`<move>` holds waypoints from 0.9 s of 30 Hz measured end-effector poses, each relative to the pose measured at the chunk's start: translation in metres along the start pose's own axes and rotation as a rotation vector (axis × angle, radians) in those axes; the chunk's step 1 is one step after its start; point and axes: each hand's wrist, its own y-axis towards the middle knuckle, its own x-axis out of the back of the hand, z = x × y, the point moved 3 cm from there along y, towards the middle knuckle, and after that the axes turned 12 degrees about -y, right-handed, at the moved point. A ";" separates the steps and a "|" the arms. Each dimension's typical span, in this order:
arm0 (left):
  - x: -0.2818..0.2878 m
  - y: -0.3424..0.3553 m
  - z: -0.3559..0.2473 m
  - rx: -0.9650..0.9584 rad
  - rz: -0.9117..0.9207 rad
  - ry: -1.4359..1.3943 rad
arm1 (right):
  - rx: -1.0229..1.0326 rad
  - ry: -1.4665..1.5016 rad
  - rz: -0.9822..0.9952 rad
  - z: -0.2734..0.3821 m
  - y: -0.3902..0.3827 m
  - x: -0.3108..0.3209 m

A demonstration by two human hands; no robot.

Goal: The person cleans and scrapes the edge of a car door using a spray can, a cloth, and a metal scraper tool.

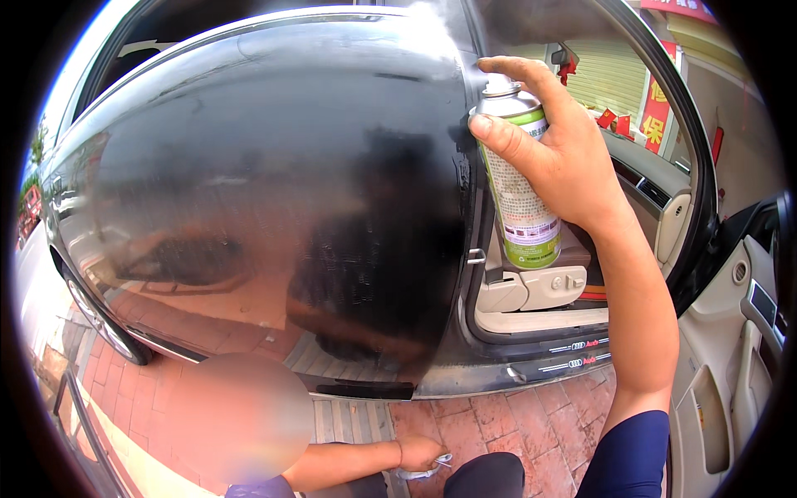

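Note:
My right hand (569, 149) is wrapped round a spray can (531, 203) with a green and white label, held slightly tilted beside the car's open front doorway. Its index finger rests on the white nozzle (501, 82). A whitish haze shows between the nozzle and the upper edge of the black rear door (274, 166), whose glossy panel has streaks and wet-looking marks. Low down, near my knees, my left hand (422, 453) is closed, with a small pale, crumpled thing (415, 474) showing at its fingers. What that is I cannot make out.
The open front door (726, 349) stands at the right. Behind the can are the beige seat base (540, 289) and the door sill (531, 365). Red paving (490, 419) lies below, with a metal grating (353, 419). A rear wheel (100, 324) is at the far left.

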 end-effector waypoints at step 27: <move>0.010 0.007 -0.050 0.152 0.052 -0.105 | -1.320 -0.306 0.539 -0.010 -0.737 0.023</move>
